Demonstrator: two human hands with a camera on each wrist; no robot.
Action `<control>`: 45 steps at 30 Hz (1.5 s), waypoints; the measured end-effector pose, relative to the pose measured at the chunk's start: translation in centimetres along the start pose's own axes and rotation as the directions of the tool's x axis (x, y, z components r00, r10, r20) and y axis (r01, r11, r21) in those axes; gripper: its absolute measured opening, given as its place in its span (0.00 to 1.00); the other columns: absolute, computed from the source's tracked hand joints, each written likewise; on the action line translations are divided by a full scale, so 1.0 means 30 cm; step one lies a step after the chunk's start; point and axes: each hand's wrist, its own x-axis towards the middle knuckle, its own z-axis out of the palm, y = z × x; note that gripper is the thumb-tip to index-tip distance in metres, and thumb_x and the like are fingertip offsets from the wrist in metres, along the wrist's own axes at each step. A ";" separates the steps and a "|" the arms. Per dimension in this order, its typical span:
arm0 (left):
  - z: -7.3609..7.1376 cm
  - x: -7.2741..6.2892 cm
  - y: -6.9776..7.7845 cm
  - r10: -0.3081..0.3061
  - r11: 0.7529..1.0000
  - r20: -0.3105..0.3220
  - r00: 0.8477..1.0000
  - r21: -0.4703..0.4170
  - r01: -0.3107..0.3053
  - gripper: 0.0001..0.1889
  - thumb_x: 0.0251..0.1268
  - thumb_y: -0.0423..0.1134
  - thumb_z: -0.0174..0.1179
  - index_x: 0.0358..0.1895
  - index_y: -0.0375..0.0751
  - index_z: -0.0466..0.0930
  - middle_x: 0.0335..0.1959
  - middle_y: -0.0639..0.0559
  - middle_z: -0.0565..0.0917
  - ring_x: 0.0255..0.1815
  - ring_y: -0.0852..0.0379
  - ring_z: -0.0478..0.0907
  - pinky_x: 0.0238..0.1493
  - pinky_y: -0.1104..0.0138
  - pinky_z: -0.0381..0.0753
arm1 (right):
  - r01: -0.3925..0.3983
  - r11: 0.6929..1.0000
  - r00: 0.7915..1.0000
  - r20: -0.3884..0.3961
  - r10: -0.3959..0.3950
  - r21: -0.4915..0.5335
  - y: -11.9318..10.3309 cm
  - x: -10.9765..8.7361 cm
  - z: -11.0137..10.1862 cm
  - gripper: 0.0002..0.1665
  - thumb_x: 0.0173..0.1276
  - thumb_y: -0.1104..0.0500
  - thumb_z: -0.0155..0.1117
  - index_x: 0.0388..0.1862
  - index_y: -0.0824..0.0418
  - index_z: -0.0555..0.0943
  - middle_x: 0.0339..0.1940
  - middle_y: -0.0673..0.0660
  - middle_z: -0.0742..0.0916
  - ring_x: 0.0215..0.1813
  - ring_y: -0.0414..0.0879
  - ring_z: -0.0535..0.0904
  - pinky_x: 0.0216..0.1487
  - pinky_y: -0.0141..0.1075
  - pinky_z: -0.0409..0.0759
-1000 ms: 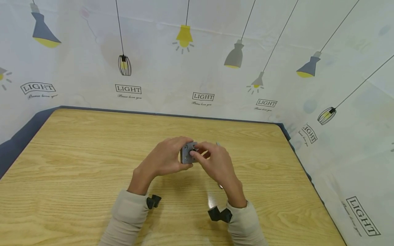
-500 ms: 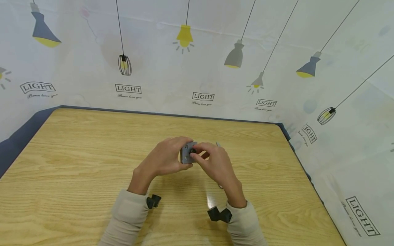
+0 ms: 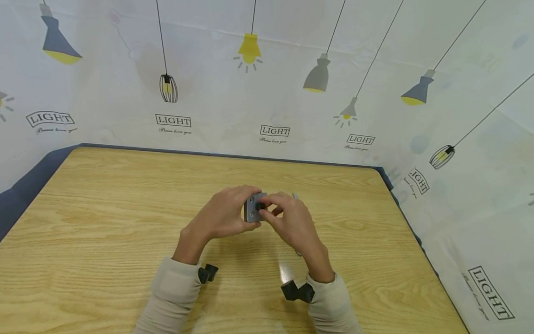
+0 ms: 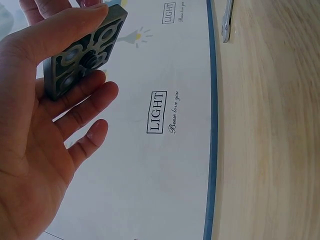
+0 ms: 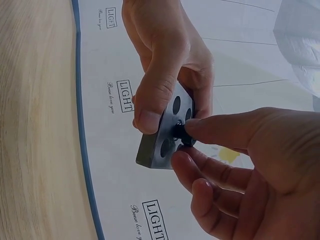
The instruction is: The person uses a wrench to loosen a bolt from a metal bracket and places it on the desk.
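My left hand (image 3: 223, 211) grips a square grey metal plate (image 5: 160, 150) by its edges, holding it up over the table. Round holes sit toward the plate's corners. At its centre a black bolt (image 5: 181, 132) stands out from the smooth face, and the right hand (image 3: 292, 220) pinches its head between thumb and fingers. Seen from the left wrist, the plate's other face (image 4: 75, 55) has raised ribs and recesses, with a dark round piece (image 4: 90, 61) in the middle. The left thumb lies along one edge, fingers along the opposite one.
A silver wrench (image 4: 226, 27) lies on the wooden table (image 3: 125, 208), partly hidden behind the right forearm in the head view. Printed cloth walls (image 3: 208, 83) with lamp drawings stand along the table's back and right. Black camera mounts (image 3: 298, 291) sit at both wrists.
The right thumb and fingertips have shifted slightly around the bolt, and more of its black head shows. The left hand and the plate have stayed in place.
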 end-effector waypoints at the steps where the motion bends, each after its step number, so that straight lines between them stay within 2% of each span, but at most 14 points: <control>1: 0.000 0.000 0.000 0.001 1.000 -0.001 1.000 0.000 -0.001 0.35 0.51 0.48 0.76 0.63 0.40 0.75 0.54 0.49 0.83 0.52 0.53 0.82 0.53 0.56 0.82 | -0.002 1.000 1.000 0.001 0.002 -0.001 -0.001 0.000 -0.001 0.15 0.65 0.61 0.70 0.51 0.59 0.86 0.42 0.55 0.88 0.38 0.47 0.86 0.40 0.41 0.86; 9: -0.003 -0.002 0.001 -0.004 1.000 -0.005 1.000 0.014 0.004 0.36 0.50 0.49 0.76 0.63 0.40 0.75 0.54 0.48 0.83 0.52 0.53 0.82 0.53 0.56 0.82 | -0.069 0.998 0.997 -0.021 0.069 0.006 -0.008 -0.005 -0.007 0.22 0.67 0.56 0.69 0.59 0.56 0.82 0.45 0.55 0.87 0.37 0.48 0.86 0.35 0.39 0.84; 15: -0.006 -0.002 0.004 0.008 1.000 -0.005 1.000 0.020 -0.007 0.36 0.50 0.49 0.76 0.63 0.40 0.75 0.54 0.49 0.83 0.51 0.53 0.82 0.53 0.57 0.82 | -0.105 0.994 0.994 -0.023 0.105 0.020 -0.007 0.000 -0.003 0.15 0.69 0.53 0.67 0.51 0.57 0.86 0.40 0.53 0.89 0.38 0.48 0.86 0.39 0.40 0.84; 29: -0.002 -0.001 0.002 0.015 1.000 -0.008 1.000 0.019 -0.015 0.35 0.50 0.47 0.77 0.62 0.40 0.75 0.53 0.49 0.83 0.50 0.53 0.82 0.52 0.56 0.82 | -0.048 0.999 0.999 -0.010 0.048 0.013 -0.001 -0.001 0.000 0.12 0.66 0.58 0.69 0.48 0.59 0.87 0.39 0.54 0.89 0.38 0.47 0.86 0.40 0.40 0.85; 41: -0.002 -0.001 0.003 0.018 1.000 -0.014 1.000 0.014 -0.017 0.35 0.50 0.47 0.77 0.62 0.40 0.76 0.53 0.49 0.83 0.50 0.53 0.82 0.52 0.57 0.82 | -0.016 1.000 1.000 -0.003 0.016 -0.002 -0.003 -0.005 -0.005 0.14 0.64 0.60 0.71 0.49 0.58 0.87 0.43 0.55 0.88 0.37 0.48 0.86 0.39 0.41 0.85; 45: -0.002 -0.001 0.004 0.018 1.000 -0.015 1.000 0.016 -0.018 0.35 0.49 0.47 0.77 0.62 0.40 0.76 0.53 0.48 0.84 0.50 0.53 0.82 0.53 0.56 0.82 | -0.020 1.000 1.000 -0.003 0.020 0.004 -0.002 -0.005 -0.006 0.17 0.65 0.59 0.71 0.53 0.57 0.85 0.44 0.55 0.88 0.37 0.48 0.86 0.39 0.40 0.85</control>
